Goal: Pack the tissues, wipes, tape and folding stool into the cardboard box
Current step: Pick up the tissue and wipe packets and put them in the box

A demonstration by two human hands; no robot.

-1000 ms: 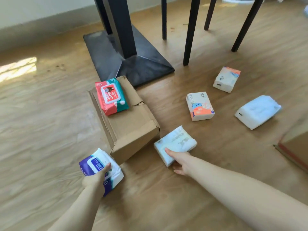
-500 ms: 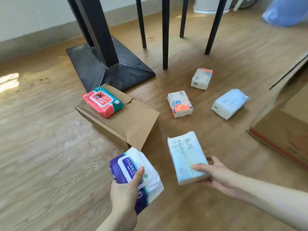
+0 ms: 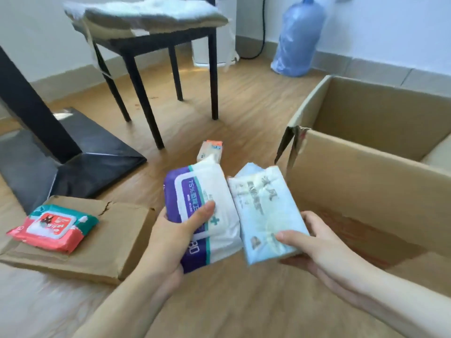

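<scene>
Large open cardboard box [image 3: 361, 181] on the wooden floor [image 3: 244, 98], flaps up, interior mostly hidden by the near wall; only a bare strip of bottom visible, no contents discernible. Left of the box, held above the floor: purple-and-white wipes pack [image 3: 202, 211], printed "75%" on a white resealable lid label, gripped by the left hand [image 3: 168, 237] with thumb across the face and fingers beneath. Touching that pack on its box side: pale blue tissue pack [image 3: 266, 213], soft, wrinkled wrapper with faint grey lettering, clamped by the right hand [image 3: 319, 247], thumb on top at the near end, fingers underneath. Just beyond both packs, still on the floor: small white tissue pack with orange edge [image 3: 210, 150], partly hidden. Well left of the box: flattened small carton [image 3: 117, 237] lying closed on the floor, carrying a red-and-teal wipes pack [image 3: 53, 225] with white lid label on its top face. Farther from the box: black table base [image 3: 80, 164], black chair [image 3: 156, 45] with pale cushion, blue water bottle [image 3: 297, 37] against the wall.
</scene>
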